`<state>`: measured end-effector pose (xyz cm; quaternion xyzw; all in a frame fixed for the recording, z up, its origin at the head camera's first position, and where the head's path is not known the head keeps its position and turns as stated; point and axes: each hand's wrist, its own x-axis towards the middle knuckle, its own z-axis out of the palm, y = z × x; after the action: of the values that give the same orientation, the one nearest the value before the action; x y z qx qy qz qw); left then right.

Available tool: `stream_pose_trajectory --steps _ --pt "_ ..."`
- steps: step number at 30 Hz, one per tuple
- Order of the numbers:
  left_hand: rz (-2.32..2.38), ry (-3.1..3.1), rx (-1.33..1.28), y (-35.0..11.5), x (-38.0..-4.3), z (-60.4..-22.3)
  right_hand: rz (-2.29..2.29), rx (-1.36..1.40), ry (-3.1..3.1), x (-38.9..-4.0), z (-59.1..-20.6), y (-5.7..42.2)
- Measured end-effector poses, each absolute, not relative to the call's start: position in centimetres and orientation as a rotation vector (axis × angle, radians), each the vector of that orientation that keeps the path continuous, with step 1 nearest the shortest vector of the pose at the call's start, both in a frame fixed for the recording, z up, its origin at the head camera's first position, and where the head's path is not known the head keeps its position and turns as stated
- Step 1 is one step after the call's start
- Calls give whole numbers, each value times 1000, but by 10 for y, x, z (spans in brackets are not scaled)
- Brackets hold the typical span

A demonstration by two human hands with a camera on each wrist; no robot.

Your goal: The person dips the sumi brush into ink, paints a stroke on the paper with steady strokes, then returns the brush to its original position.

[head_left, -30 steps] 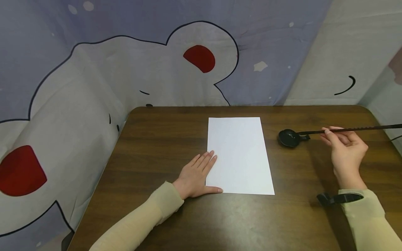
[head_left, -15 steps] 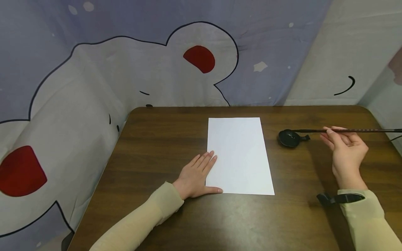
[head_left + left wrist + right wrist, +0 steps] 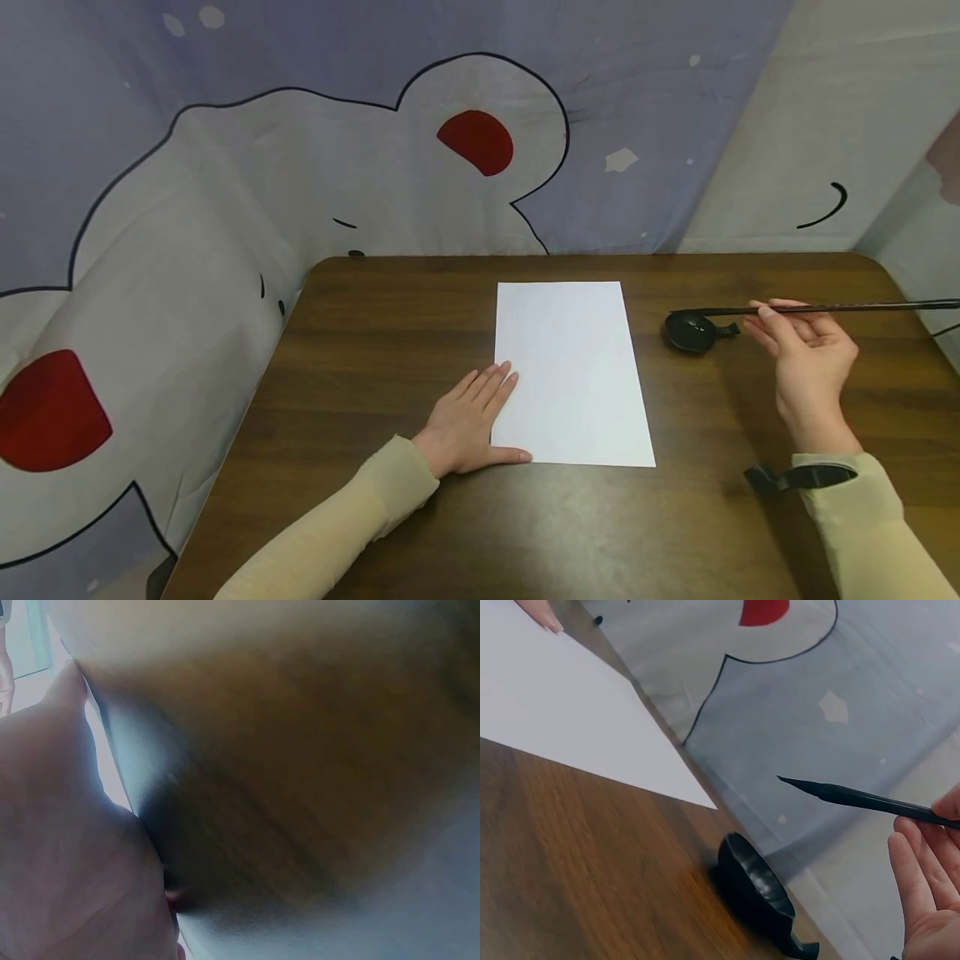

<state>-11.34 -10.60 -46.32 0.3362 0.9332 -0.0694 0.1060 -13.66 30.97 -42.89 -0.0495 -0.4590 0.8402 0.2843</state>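
Observation:
My right hand (image 3: 813, 358) pinches a dark writing brush (image 3: 862, 307) between thumb and fingers, its shaft lying nearly level. In the right wrist view the black, pointed brush tip (image 3: 802, 786) is raised above a small black ink dish (image 3: 754, 881) with a short handle. Wet-looking glints show inside that dish. Flat on the left edge of a blank white sheet of paper (image 3: 573, 375) rests my left hand (image 3: 468, 421), fingers spread and thumb along the lower edge. The left wrist view shows mostly that hand, close up, and blurred tabletop.
A brown wooden table (image 3: 360, 333) carries everything, with the ink dish to the right of the paper. Behind it hangs a printed cloth (image 3: 637, 100) with cartoon figures. A black band (image 3: 802, 477) is on the right wrist.
My right hand has shifted a little left, and the brush tip has gone from the dish's handle side to above its far left rim. My left hand and the paper have stayed still.

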Motion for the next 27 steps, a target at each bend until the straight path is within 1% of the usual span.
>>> stream_pose_trajectory --steps 11,27 --pt "-213 2753 999 -106 -114 -466 2263 -69 -1315 -138 -430 290" --pt "-164 2740 989 -104 -112 -457 2268 -27 -1383 -142 -434 259"
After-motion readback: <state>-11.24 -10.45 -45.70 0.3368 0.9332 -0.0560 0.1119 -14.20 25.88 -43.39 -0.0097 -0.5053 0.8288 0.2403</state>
